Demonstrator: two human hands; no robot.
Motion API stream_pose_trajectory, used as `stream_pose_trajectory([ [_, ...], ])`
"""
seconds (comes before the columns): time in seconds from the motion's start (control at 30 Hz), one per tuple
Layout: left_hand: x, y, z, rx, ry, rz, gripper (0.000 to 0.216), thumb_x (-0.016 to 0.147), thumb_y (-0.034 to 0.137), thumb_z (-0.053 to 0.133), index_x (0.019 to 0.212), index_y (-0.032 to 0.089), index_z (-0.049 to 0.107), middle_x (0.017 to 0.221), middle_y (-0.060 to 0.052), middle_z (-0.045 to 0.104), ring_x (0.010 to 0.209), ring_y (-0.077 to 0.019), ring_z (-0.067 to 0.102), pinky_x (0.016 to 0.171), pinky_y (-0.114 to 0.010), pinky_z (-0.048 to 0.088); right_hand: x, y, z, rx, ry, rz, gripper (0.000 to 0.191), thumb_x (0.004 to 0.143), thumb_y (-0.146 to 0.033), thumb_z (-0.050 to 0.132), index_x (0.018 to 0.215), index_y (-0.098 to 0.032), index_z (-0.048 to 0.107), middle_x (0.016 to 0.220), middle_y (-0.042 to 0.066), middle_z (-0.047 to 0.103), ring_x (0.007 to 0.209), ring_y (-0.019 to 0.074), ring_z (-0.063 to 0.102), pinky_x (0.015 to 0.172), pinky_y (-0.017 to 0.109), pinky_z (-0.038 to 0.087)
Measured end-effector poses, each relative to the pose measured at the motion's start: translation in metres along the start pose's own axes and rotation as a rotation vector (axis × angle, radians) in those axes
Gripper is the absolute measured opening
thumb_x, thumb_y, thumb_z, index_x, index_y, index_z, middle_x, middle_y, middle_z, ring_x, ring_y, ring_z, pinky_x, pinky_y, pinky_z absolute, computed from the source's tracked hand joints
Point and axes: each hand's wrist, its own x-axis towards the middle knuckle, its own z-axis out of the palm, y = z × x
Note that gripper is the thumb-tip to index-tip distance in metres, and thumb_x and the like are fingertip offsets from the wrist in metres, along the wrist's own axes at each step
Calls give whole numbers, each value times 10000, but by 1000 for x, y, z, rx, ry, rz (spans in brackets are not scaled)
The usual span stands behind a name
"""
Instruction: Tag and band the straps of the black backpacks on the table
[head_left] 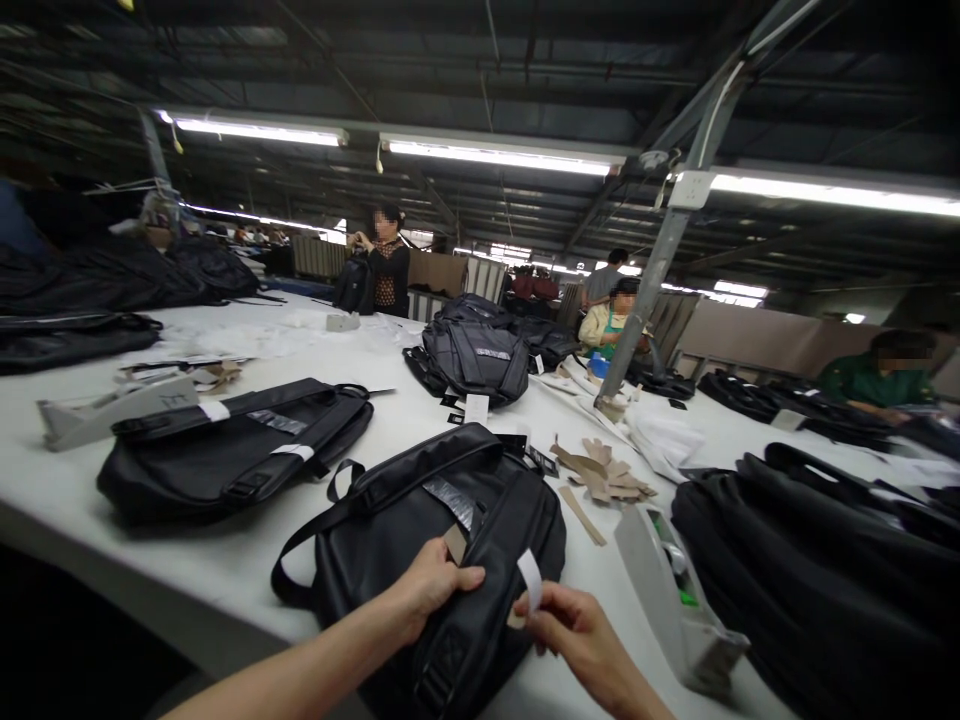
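A black backpack [420,520] lies flat on the white table [225,570] right in front of me. My left hand [431,585] presses on its front panel and pinches a small brown cardboard piece [454,543] against a strap. My right hand [574,625] holds a white strip of tape [530,580] at the backpack's right edge, fingers pinched on it.
A second black backpack [232,450] lies to the left, a third [472,360] farther back, and a pile of black bags [825,570] at right. A grey tape dispenser [675,595] and cardboard scraps [604,475] sit right of me. Several people work at the far side. A slanted metal post [660,260] rises from the table.
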Motion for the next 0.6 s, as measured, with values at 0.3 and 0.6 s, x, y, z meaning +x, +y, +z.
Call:
stream_pose_trajectory([
  [0.3,5,-7,7,53,4,231,254,506,79,650,758,112,637,735,-8,664,725,-180,584,656,-229,424,53,-18,11,-193,-22,54,101,709,-222,595,715,-140,653,646,-14,532,471,75,477,422,184,356],
  [0.6,1,-2,-16,46,-138,154,285,657,343,573,781,100,655,717,-65,669,701,-217,610,654,-288,441,65,-10,22,-249,3,19,159,718,-254,558,692,-134,659,618,-17,511,431,72,482,403,181,358],
])
